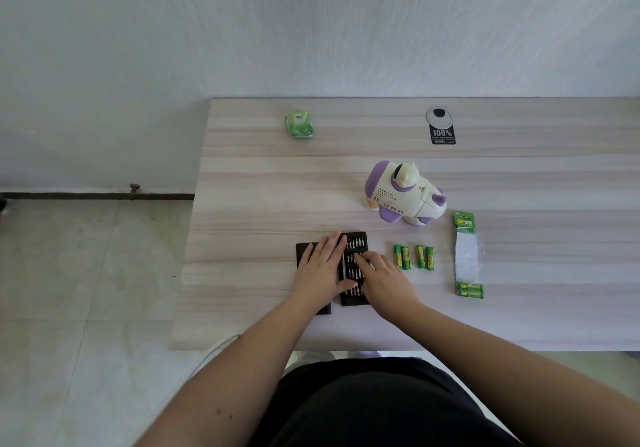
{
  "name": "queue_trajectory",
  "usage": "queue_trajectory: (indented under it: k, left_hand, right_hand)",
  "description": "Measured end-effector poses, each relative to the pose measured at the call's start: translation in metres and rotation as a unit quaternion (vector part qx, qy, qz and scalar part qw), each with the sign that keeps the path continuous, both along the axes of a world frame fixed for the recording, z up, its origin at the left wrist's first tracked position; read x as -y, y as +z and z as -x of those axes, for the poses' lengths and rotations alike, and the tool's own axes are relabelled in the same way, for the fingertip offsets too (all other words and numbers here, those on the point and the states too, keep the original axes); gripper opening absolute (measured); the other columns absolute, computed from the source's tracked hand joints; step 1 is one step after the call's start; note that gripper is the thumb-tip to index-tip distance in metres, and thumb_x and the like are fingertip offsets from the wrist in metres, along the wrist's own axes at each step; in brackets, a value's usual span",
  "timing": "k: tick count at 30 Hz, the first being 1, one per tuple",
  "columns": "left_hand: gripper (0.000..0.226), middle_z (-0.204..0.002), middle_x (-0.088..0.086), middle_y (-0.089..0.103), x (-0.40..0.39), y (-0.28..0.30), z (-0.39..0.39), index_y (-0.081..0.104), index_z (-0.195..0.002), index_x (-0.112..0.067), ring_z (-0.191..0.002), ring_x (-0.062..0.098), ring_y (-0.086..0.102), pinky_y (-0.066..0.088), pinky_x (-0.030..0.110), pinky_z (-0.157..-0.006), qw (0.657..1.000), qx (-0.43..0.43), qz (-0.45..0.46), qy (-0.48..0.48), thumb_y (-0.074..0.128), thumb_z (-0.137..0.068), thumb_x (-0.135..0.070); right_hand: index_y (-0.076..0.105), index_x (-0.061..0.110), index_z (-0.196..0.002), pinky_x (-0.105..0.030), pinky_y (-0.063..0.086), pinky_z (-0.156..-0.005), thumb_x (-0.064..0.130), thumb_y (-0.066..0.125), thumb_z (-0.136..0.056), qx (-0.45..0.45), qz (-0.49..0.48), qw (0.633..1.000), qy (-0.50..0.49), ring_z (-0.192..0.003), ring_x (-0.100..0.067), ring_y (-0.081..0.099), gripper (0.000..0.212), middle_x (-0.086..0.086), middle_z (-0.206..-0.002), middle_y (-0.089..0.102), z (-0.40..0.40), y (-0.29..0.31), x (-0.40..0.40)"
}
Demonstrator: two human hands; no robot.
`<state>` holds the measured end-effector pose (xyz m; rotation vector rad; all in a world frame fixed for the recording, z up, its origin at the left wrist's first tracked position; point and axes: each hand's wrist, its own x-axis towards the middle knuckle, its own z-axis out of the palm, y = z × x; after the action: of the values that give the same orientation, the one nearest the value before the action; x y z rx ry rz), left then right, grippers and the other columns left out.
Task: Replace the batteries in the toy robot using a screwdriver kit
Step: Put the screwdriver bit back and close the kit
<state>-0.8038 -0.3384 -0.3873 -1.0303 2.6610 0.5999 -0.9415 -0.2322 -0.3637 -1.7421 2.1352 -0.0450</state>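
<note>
Kit (353, 266): open at the table's (242, 204) near edge. Left hand (320, 268) lies flat, fingers straight and spread, likely steadying it. Right hand (382, 278) reaches over the bit rows, fingers curled down; whether they pinch a bit, cannot tell. Toy (403, 194): upright beyond the kit, untouched. Batteries (414, 257): loose, right of the kit, ready.

- I'm reading "100%" on the black tag (443, 135) lying on the worktop (242, 186).
- I'm seeing "GP" on the green battery pack (467, 256).
</note>
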Motion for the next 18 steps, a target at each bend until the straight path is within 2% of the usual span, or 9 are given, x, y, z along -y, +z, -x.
queue_trajectory:
  k: [2,6,11,13,15,18]
  left_hand:
    - [0.093,-0.162,-0.007,-0.007,0.0,0.0,0.0,0.002,-0.155,-0.025,-0.15,0.015,-0.001,0.001,0.036,-0.119,1.0,0.0,-0.002,0.0,0.052,-0.086,-0.064]
    - [0.093,-0.162,-0.007,-0.007,0.001,0.0,0.0,0.001,-0.154,-0.025,-0.15,0.015,-0.001,0.001,0.037,-0.119,1.0,0.002,-0.002,0.0,0.051,-0.086,-0.064]
    - [0.094,-0.162,-0.007,-0.007,0.0,0.0,0.0,0.001,-0.155,-0.025,-0.15,0.015,-0.002,0.0,0.036,-0.119,1.0,0.004,0.0,0.001,0.052,-0.085,-0.065]
    - [0.095,-0.162,-0.008,-0.007,0.0,-0.001,0.0,0.001,-0.155,-0.026,-0.149,0.014,-0.002,0.0,0.036,-0.119,1.0,0.005,-0.002,0.002,0.052,-0.085,-0.065]
    - [0.094,-0.162,-0.008,-0.008,0.001,-0.001,0.0,0.0,-0.154,-0.026,-0.149,0.014,-0.002,0.0,0.036,-0.119,1.0,0.006,-0.003,0.002,0.051,-0.085,-0.066]
    - [0.093,-0.162,-0.008,-0.007,0.001,-0.001,0.0,0.001,-0.155,-0.027,-0.15,0.015,-0.001,0.001,0.036,-0.119,1.0,0.003,-0.003,0.002,0.051,-0.085,-0.065]
  right_hand:
    - [0.06,0.006,-0.126,-0.042,0.054,-0.082,0.01,0.071,-0.073,-0.004,-0.01,1.0,-0.01,-0.101,-0.034,0.062,0.054,-0.013,-0.118,0.06,-0.002,0.002,0.003]
    - [0.054,0.007,-0.132,-0.044,0.049,-0.09,0.012,0.065,-0.082,0.0,-0.013,1.0,-0.008,-0.111,-0.036,0.055,0.051,-0.014,-0.127,0.055,-0.004,0.004,0.005]
    - [0.057,0.007,-0.129,-0.044,0.053,-0.083,0.012,0.065,-0.08,0.007,-0.01,1.0,-0.015,-0.105,-0.036,0.059,0.05,-0.013,-0.122,0.058,-0.003,0.003,0.004]
    - [0.055,0.005,-0.132,-0.045,0.052,-0.086,0.01,0.064,-0.081,0.016,-0.002,1.0,-0.013,-0.107,-0.036,0.058,0.052,-0.014,-0.124,0.058,-0.002,0.002,0.004]
    - [0.057,0.005,-0.129,-0.045,0.054,-0.086,0.008,0.067,-0.077,0.011,0.007,1.0,0.001,-0.107,-0.036,0.06,0.053,-0.014,-0.123,0.06,0.0,0.001,0.001]
    - [0.063,0.006,-0.121,-0.039,0.057,-0.078,0.008,0.079,-0.061,-0.02,0.009,0.999,0.031,-0.102,-0.031,0.065,0.062,-0.011,-0.119,0.063,0.0,-0.001,-0.008]
